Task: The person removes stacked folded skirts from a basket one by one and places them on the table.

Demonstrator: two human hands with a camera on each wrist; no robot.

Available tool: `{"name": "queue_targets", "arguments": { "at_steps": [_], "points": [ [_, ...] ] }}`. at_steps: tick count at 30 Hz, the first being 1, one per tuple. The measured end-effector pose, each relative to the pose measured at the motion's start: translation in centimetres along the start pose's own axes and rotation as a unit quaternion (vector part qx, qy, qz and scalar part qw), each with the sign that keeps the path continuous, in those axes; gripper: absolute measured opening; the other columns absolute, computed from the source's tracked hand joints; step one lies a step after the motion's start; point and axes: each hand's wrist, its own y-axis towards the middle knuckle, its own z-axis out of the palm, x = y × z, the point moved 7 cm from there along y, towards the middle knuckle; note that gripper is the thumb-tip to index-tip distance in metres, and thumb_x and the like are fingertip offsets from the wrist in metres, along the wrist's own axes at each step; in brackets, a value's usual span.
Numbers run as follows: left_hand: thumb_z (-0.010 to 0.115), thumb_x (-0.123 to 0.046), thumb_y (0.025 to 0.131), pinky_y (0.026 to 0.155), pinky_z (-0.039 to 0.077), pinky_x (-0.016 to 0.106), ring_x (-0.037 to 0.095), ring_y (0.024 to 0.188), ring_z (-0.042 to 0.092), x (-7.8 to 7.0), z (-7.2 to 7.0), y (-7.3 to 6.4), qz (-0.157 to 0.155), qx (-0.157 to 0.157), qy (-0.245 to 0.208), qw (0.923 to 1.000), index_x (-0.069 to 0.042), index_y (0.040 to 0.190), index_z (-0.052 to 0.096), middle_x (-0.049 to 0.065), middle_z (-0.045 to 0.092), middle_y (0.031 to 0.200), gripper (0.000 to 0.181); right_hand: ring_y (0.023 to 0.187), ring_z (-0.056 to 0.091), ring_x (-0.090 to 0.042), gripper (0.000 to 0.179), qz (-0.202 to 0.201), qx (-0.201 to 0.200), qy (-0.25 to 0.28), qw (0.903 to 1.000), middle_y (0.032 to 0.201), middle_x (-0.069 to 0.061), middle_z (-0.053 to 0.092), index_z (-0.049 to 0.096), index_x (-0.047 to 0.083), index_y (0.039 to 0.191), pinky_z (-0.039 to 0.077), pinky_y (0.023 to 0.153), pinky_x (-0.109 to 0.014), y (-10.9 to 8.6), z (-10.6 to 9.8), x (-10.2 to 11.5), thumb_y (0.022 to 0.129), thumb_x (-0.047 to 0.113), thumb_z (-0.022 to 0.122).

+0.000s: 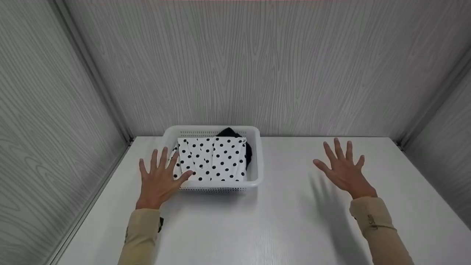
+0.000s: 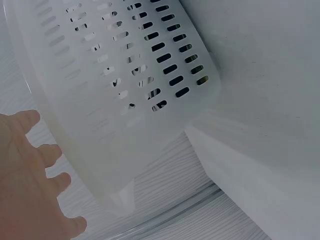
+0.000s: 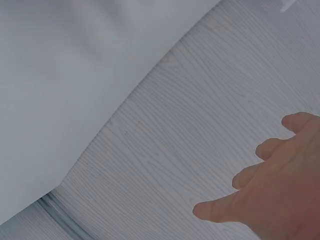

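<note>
A white plastic basket (image 1: 258, 158) with slotted sides stands on the table, left of centre near the back wall. Inside it lies a folded white cloth (image 1: 224, 158) with black dots, and a black item (image 1: 249, 152) shows behind and to the right of that cloth. My left hand (image 1: 159, 183), fingers spread, hovers by the basket's left front corner and overlaps it in the head view. In the left wrist view the basket's slotted wall (image 2: 100, 135) is beside the fingers. Over the right part of the table my right hand (image 1: 346, 173) is held with spread fingers, holding nothing.
The white table (image 1: 279, 224) is enclosed by a grey wood-grain back wall (image 1: 272, 73) and side walls (image 1: 44, 121) (image 1: 449, 154). Dark metal strips run along the wall corners. The right arm casts a shadow on the table.
</note>
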Motion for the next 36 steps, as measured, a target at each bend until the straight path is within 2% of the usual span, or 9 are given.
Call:
{"name": "queue_targets", "arguments": {
  "at_steps": [5,8,10,13,16,21,26,32,36],
  "points": [
    [0.051,-0.063,0.097,0.113,-0.002,0.072,0.045,0.151,0.010,-0.4,-0.2,0.3,0.011,-0.019,0.001,0.9998,-0.007,0.158,0.036,0.024,0.020,0.164,0.085,0.145,-0.024,-0.051,0.089,-0.008,-0.006,-0.001,1.0000,0.165,-0.028,-0.008,0.011,0.001,0.162,-0.016,0.101,-0.080,0.0,0.2,0.3,0.103,0.065,0.033],
    [0.062,-0.053,0.095,0.112,0.017,0.071,0.045,0.143,0.033,-1.1,-1.2,1.0,0.048,-0.091,0.009,0.9946,-0.003,0.149,0.050,0.025,0.042,0.153,0.075,0.149,-0.010,-0.051,0.082,-0.040,-0.092,-0.002,0.9950,0.165,-0.030,0.007,0.025,-0.002,0.159,-0.008,0.107,-0.079,0.4,-0.7,1.1,0.104,0.056,0.044],
    [0.071,-0.041,0.093,0.104,0.035,0.067,0.044,0.129,0.051,-1.5,-1.8,1.3,0.074,-0.150,0.012,0.9858,0.001,0.138,0.060,0.025,0.058,0.138,0.062,0.148,0.014,-0.051,0.068,-0.079,-0.190,0.012,0.9785,0.158,-0.031,0.029,0.042,-0.006,0.151,0.008,0.112,-0.075,0.6,-1.7,2.1,0.103,0.040,0.058],
    [0.078,-0.024,0.088,0.086,0.051,0.060,0.042,0.107,0.064,-1.9,-2.2,1.8,0.094,-0.207,0.009,0.9737,0.005,0.121,0.068,0.023,0.070,0.116,0.045,0.123,0.056,-0.046,0.040,-0.135,-0.323,0.056,0.9352,0.130,-0.029,0.062,0.064,-0.009,0.127,0.044,0.099,-0.063,0.7,-2.9,4.3,0.094,0.013,0.073],
    [0.079,-0.017,0.086,0.074,0.054,0.056,0.043,0.101,0.065,-1.7,-1.9,2.2,0.086,-0.219,-0.001,0.9719,0.005,0.116,0.070,0.023,0.071,0.110,0.038,0.091,0.070,-0.038,0.021,-0.168,-0.353,0.114,0.9134,0.104,-0.024,0.073,0.071,-0.009,0.109,0.057,0.077,-0.053,1.4,-2.8,6.7,0.090,-0.002,0.074],
    [0.078,-0.014,0.086,0.069,0.056,0.055,0.044,0.096,0.066,-0.6,-0.7,2.5,0.046,-0.200,-0.030,0.9782,0.007,0.115,0.070,0.025,0.070,0.110,0.037,0.078,0.071,-0.030,0.008,-0.172,-0.303,0.201,0.9154,0.091,-0.019,0.074,0.073,-0.008,0.099,0.060,0.069,-0.046,3.3,-0.4,10.7,0.092,-0.005,0.070],
    [0.072,-0.017,0.090,0.077,0.056,0.058,0.044,0.104,0.063,0.3,0.8,3.8,-0.012,-0.137,-0.086,0.9868,0.007,0.125,0.065,0.027,0.065,0.120,0.043,0.081,0.070,-0.028,0.010,-0.145,-0.235,0.279,0.9196,0.092,-0.017,0.074,0.074,-0.008,0.099,0.059,0.072,-0.038,5.5,2.9,14.6,0.093,-0.003,0.067],
    [0.066,-0.024,0.092,0.090,0.051,0.061,0.047,0.119,0.056,1.5,2.3,5.1,-0.085,-0.059,-0.124,0.9869,0.006,0.137,0.058,0.029,0.057,0.135,0.054,0.110,0.065,-0.032,0.033,-0.003,-0.040,0.391,0.9194,0.124,-0.022,0.064,0.062,-0.008,0.127,0.059,0.084,-0.038,8.2,9.0,18.0,0.099,0.011,0.062],
    [0.062,-0.031,0.094,0.100,0.045,0.061,0.047,0.130,0.048,2.4,3.3,5.5,-0.139,-0.005,-0.155,0.9781,0.001,0.149,0.046,0.028,0.048,0.146,0.066,0.129,0.052,-0.033,0.055,0.077,0.042,0.364,0.9271,0.147,-0.023,0.048,0.044,-0.002,0.147,0.049,0.102,-0.044,8.7,12.1,19.2,0.101,0.022,0.062]
  ]
}}
